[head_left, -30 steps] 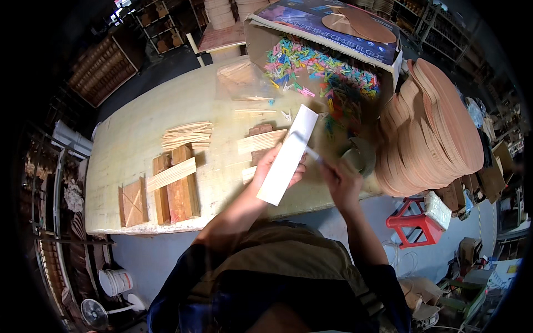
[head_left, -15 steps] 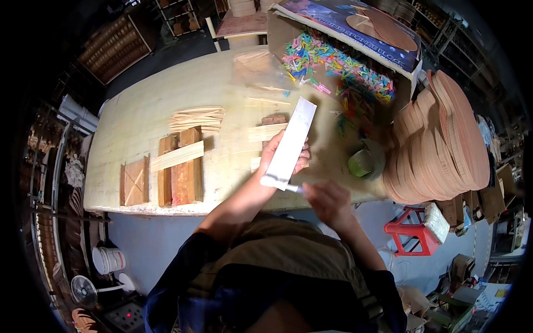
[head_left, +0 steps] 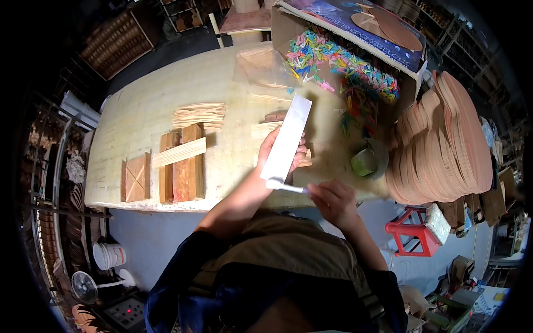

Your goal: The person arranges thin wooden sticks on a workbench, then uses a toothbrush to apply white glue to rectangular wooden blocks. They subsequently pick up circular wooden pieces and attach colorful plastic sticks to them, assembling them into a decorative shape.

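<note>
A long, flat white strip (head_left: 288, 136) lies tilted in my left hand (head_left: 268, 146), whose fingers wrap round it from beneath. My right hand (head_left: 335, 201) pinches the end of a slim white-handled brush (head_left: 288, 187), which looks like a toothbrush. Its head meets the near end of the strip. Beneath and behind my left hand, thin pale wood strips (head_left: 263, 130) rest across a brown block (head_left: 275, 117), partly hidden by the hand and strip. Farther left, more thin strips (head_left: 182, 152) lie side by side over upright-edged wooden blocks (head_left: 166, 186).
A loose pile of thin strips (head_left: 198, 115) lies behind the blocks. An open carton (head_left: 408, 86) spills small coloured clothespins (head_left: 344, 64). Tall stacked guitar-shaped wood pieces (head_left: 438, 150) stand right, beside a green-stained container (head_left: 365, 163). A red stool (head_left: 411, 236) is on the floor.
The white strip has shifted slightly left. My right hand has moved a little right and down, and more of the brush handle shows, its head now at the strip's lower left corner.
</note>
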Demonstrator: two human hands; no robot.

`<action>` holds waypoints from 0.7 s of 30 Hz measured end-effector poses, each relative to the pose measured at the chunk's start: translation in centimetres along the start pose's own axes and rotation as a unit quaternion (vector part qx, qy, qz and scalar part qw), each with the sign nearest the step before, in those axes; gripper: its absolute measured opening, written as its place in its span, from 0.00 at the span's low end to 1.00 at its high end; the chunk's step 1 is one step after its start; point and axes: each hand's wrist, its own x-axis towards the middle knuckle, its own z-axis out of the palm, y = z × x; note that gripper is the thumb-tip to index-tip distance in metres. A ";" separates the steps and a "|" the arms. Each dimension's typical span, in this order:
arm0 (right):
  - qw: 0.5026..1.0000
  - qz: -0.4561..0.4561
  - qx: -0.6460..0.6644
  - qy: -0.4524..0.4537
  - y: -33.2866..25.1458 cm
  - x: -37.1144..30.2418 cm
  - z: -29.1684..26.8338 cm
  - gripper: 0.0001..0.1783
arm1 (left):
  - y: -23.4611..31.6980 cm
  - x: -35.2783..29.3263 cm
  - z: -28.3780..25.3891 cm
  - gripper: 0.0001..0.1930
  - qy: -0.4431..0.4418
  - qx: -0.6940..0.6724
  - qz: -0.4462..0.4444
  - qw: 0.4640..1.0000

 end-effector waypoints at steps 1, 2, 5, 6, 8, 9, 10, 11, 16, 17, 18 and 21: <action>1.000 0.001 0.026 -0.016 -0.2 0.1 -0.2 0.13 | 0.0 -0.1 0.0 0.27 0.019 -0.002 0.017 1.000; 0.999 0.041 0.013 0.002 -0.3 0.2 -0.3 0.14 | -0.1 -0.2 0.5 0.27 0.041 0.014 0.019 0.999; 0.994 0.101 -0.013 0.036 0.6 0.4 -0.5 0.14 | -0.2 -0.3 1.7 0.26 0.086 0.018 0.015 0.996; 0.996 0.082 -0.014 0.033 1.2 0.1 -0.4 0.14 | -0.3 -0.3 1.5 0.25 0.070 0.005 0.017 0.997; 0.998 0.055 0.014 0.023 1.1 0.0 -0.5 0.13 | -0.3 -0.3 0.9 0.25 0.038 -0.019 0.023 0.999; 0.998 0.047 0.042 0.015 0.5 0.1 -0.8 0.12 | -0.1 -0.3 0.9 0.25 0.038 -0.030 0.014 0.999; 0.997 0.040 0.070 0.008 0.1 0.1 -0.8 0.11 | 0.2 -0.3 1.0 0.25 0.043 -0.030 0.012 0.999; 0.995 0.066 0.054 0.042 0.2 -0.1 -0.5 0.10 | 0.2 -0.2 1.1 0.25 0.049 -0.034 0.008 0.998; 0.995 0.067 0.079 0.010 0.9 0.2 -0.7 0.11 | -0.3 0.0 1.0 0.25 0.028 -0.014 -0.009 0.999; 0.991 0.052 0.122 -0.018 0.8 0.2 -0.9 0.11 | -0.6 -0.1 1.6 0.25 0.044 -0.005 -0.014 0.999; 0.985 0.115 0.127 -0.026 1.3 0.3 -1.1 0.11 | -0.8 -0.2 1.8 0.26 0.041 0.014 -0.012 0.999; 0.957 0.273 0.093 0.018 5.2 0.7 -2.0 0.09 | -1.8 -0.3 1.6 0.27 0.002 0.013 -0.066 0.998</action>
